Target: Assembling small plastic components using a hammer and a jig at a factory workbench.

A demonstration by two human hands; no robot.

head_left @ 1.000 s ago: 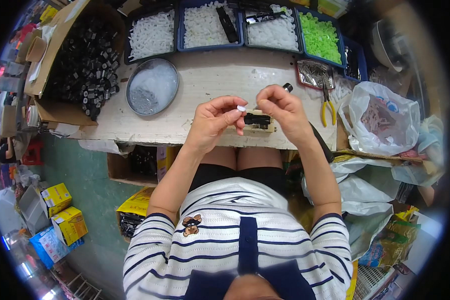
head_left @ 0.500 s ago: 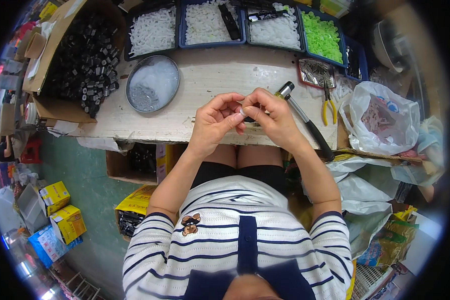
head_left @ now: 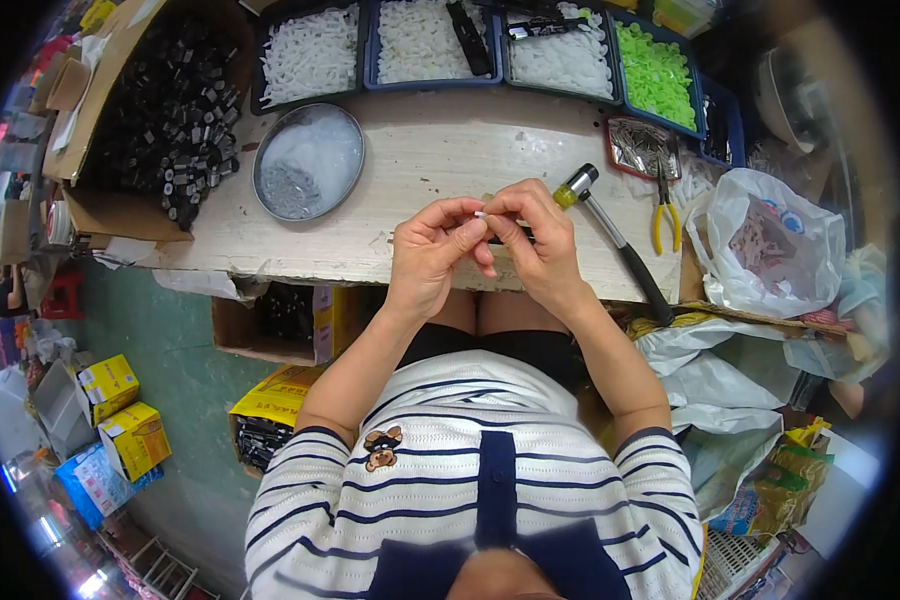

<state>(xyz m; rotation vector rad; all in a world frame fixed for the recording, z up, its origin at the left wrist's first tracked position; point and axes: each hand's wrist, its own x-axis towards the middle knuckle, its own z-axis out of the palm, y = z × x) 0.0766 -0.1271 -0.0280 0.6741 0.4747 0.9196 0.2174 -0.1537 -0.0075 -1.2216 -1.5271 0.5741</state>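
Note:
Over the near edge of the bench, my left hand [head_left: 428,252] and my right hand [head_left: 542,240] meet at the fingertips. A small white piece [head_left: 480,214] is pinched between them, mostly covered by the fingers, so its exact kind cannot be made out. Something dark shows on the bench beneath the hands, largely hidden. Just right of my right hand lies a hammer [head_left: 622,245] with a black grip, its yellow-and-metal head pointing away. To the left rests a round metal dish [head_left: 358,150] holding a whitish substance and small metallic bits.
Bins of white plastic parts [head_left: 310,60] and bright green parts [head_left: 655,75] line the back. An open carton [head_left: 120,215] of black parts stands left. On the right are yellow-handled pliers [head_left: 666,228], a red tray of metal pins [head_left: 625,150] and a plastic bag [head_left: 820,240].
The fingertips have shifted slightly, and more of the small white piece shows between them. The whole view has moved a little; the bench things lie as before.

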